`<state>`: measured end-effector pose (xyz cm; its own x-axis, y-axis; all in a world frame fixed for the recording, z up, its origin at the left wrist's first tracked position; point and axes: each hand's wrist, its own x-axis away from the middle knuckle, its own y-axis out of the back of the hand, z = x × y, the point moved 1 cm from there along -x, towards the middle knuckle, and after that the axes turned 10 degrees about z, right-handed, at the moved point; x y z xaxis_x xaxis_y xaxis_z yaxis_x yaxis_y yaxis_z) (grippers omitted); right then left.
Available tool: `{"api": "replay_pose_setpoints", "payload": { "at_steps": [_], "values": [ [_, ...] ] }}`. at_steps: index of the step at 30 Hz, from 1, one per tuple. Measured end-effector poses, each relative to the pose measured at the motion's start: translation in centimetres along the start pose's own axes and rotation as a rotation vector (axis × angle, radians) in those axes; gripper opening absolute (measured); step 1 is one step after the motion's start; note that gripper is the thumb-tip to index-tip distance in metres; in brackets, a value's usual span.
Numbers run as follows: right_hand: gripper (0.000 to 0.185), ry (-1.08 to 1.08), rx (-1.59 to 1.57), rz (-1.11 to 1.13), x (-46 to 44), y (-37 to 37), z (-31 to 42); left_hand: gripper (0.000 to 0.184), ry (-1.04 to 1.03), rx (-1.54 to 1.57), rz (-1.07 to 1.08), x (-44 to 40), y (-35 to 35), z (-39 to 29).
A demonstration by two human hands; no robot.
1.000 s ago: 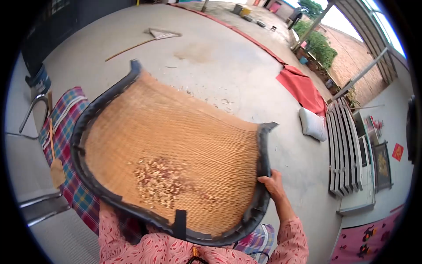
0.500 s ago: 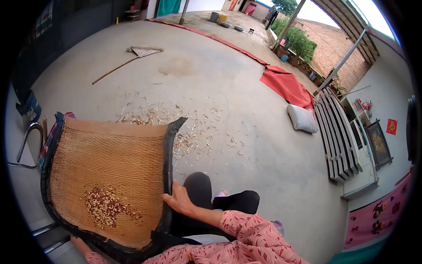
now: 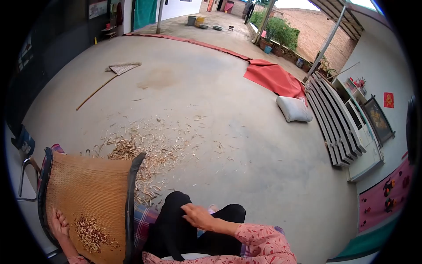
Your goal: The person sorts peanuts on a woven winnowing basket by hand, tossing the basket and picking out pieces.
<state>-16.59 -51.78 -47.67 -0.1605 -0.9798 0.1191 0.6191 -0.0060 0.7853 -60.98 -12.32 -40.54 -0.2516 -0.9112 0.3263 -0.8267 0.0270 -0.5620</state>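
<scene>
A woven winnowing basket with a dark bound rim lies tilted at lower left, beside my legs. In its lower part is a small heap of dark red and pale beans or seeds, too small to name surely. Over the basket's left side, just left of the heap, my left hand has its fingers curled; what they hold, if anything, is hidden. My right hand rests near my knee in black trousers, fingers stretched out and holding nothing.
Dry pod shells litter the concrete floor beyond the basket. A broom lies farther off. To the right are a pale cushion, red cloth and stacked grey panels. A metal chair frame stands at left.
My right hand has let go of the basket's right rim and moved to my knee. My left hand has come from under the near rim to inside the basket. The view has shifted.
</scene>
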Motion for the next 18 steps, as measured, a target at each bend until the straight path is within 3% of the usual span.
{"api": "replay_pose_setpoints", "payload": {
  "at_steps": [2,3,7,10,12,16,18],
  "values": [
    [0.032,-0.247,0.164,0.061,4.5,1.6,-5.1,0.026,0.059,-0.080,0.084,-1.3,-6.7,2.8],
    [0.033,-0.325,0.253,0.207,6.0,4.2,-5.7,0.026,0.089,-0.130,0.105,-1.8,-10.2,4.2],
    [0.023,-0.236,0.232,0.079,11.4,1.1,-12.9,0.026,0.303,-0.189,0.241,-3.9,-23.1,11.1],
    [0.020,-0.157,-0.015,0.027,10.9,5.6,-12.9,0.027,0.501,-0.184,0.274,-4.2,-31.4,17.5],
    [0.019,-0.290,-0.088,0.270,10.9,6.1,-14.6,0.027,0.619,-0.201,0.264,-3.6,-35.7,21.2],
    [0.020,-0.225,-0.252,-0.072,12.2,5.4,-17.5,0.030,0.795,-0.212,0.262,-2.5,-40.6,24.8],
    [0.020,-0.242,-0.345,-0.139,11.6,7.2,-17.3,0.030,0.877,-0.146,0.242,-1.7,-41.7,25.5]
  ]
}}
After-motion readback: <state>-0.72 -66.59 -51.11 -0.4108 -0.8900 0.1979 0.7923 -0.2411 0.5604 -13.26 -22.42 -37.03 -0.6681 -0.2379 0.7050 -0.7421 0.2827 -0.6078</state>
